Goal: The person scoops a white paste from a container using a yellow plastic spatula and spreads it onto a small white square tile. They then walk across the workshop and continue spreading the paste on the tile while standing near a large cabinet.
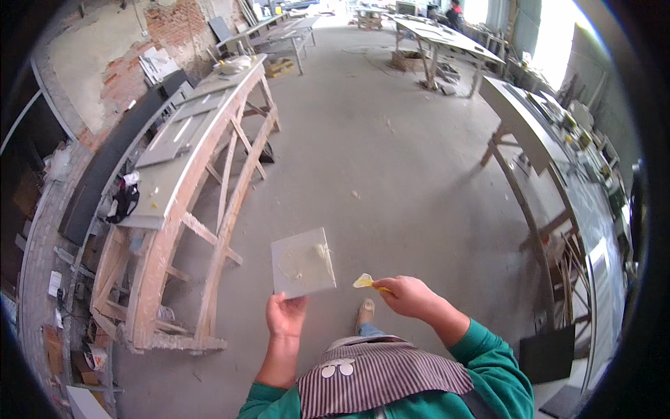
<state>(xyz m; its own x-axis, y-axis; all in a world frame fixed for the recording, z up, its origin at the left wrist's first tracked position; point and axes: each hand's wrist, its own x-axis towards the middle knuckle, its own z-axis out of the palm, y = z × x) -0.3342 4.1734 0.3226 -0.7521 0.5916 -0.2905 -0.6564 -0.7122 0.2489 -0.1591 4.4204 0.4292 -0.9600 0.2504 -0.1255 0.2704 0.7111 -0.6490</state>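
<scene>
My left hand (285,318) is closed on the near edge of a square pale board (287,257), held out flat in front of me. A smear of cream-coloured paste (300,269) covers much of its top, with a thicker lump near the right edge. Just right of the board, my right hand (407,296) grips a small putty knife (364,281) by its yellow handle. The blade carries some pale yellow paste and points toward the board without touching it. My left fingers are partly hidden beneath the board.
A long wooden workbench (202,155) with grey panels runs along the left. Another bench (516,112), cluttered with tools, stands on the right. Farther tables (447,35) line the hall, and a person (455,14) is at the far right. Grey floor (370,174) lies between the benches.
</scene>
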